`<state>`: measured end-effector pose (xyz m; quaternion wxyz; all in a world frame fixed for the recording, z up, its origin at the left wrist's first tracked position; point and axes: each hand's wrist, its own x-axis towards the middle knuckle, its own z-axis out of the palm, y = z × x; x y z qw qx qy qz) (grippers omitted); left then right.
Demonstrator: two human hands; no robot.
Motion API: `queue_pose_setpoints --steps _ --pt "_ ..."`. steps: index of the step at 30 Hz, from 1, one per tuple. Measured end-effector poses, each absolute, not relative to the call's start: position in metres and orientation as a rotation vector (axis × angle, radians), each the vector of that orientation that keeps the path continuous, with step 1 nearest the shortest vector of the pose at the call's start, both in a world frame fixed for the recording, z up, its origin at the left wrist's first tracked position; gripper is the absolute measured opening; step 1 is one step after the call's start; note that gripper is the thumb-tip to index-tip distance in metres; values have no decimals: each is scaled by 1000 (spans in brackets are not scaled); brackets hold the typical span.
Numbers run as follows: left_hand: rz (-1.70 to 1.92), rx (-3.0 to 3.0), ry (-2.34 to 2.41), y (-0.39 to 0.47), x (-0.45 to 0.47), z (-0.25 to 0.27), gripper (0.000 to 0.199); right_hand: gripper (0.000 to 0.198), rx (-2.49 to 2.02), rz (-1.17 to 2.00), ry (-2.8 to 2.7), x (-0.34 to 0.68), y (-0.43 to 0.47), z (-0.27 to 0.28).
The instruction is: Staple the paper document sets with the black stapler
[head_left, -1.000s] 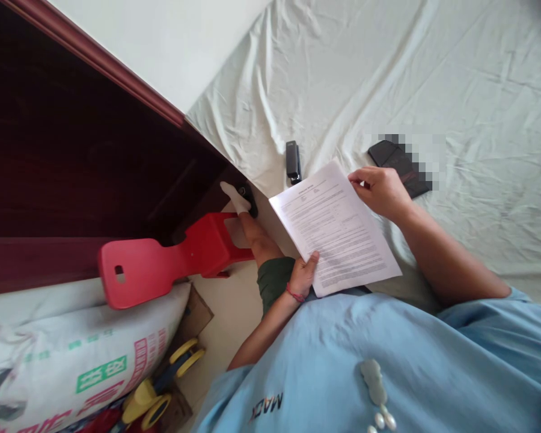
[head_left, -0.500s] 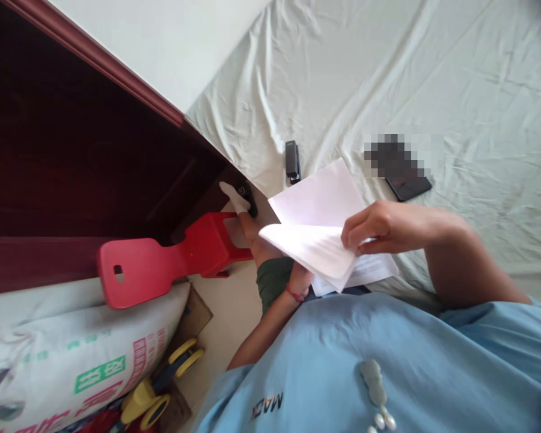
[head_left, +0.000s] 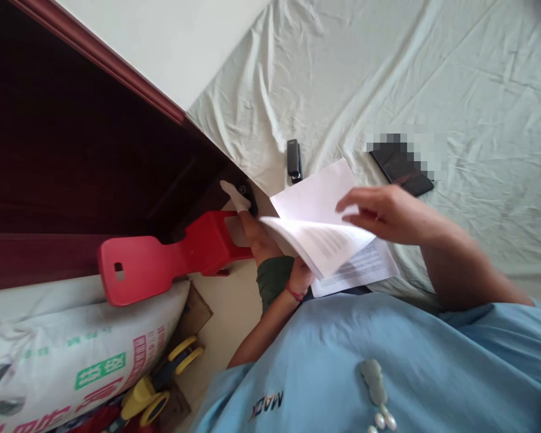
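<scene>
My left hand (head_left: pixel 301 278), with a red string at its wrist, closes on the near-left edge of a sheaf of printed papers (head_left: pixel 327 240); most of its fingers are hidden by the pages. The upper pages are curled up and lie at an angle over a sheet of dense print (head_left: pixel 365 264). Above the right side of these pages hovers my right hand (head_left: pixel 376 210), fingers apart, nothing visible between them. A pale sheet (head_left: pixel 318 192) lies flat on the bed just beyond. Past it stands a black stapler (head_left: pixel 293 159).
A dark, folder-like thing (head_left: pixel 403 171), partly blurred out, lies on the pale bedsheet (head_left: pixel 478 90). On the left are a red plastic chair (head_left: pixel 162 264), a large printed white sack (head_left: pixel 94 349) and a yellow-wheeled toy (head_left: pixel 146 400). Dark wood panelling (head_left: pixel 72 150) borders the bed.
My right hand has let go of the page and lifted slightly away, its fingers spreading. The upper pages have shifted, baring more of the printed sheet. My left hand has stayed put.
</scene>
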<state>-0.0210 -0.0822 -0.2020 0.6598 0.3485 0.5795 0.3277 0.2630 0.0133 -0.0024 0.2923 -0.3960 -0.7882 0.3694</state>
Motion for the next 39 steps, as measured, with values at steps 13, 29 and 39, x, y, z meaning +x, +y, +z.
queue_pose_setpoints --steps 13,29,39 --pt "646 728 1168 -87 -12 -173 82 42 -1460 421 -2172 242 65 -43" --pt "911 1031 1405 -75 -4 -173 81 38 -1495 547 -2587 181 96 -77" --pt "887 1148 1409 -68 1 -159 79 33 -816 398 -2767 169 89 -84"
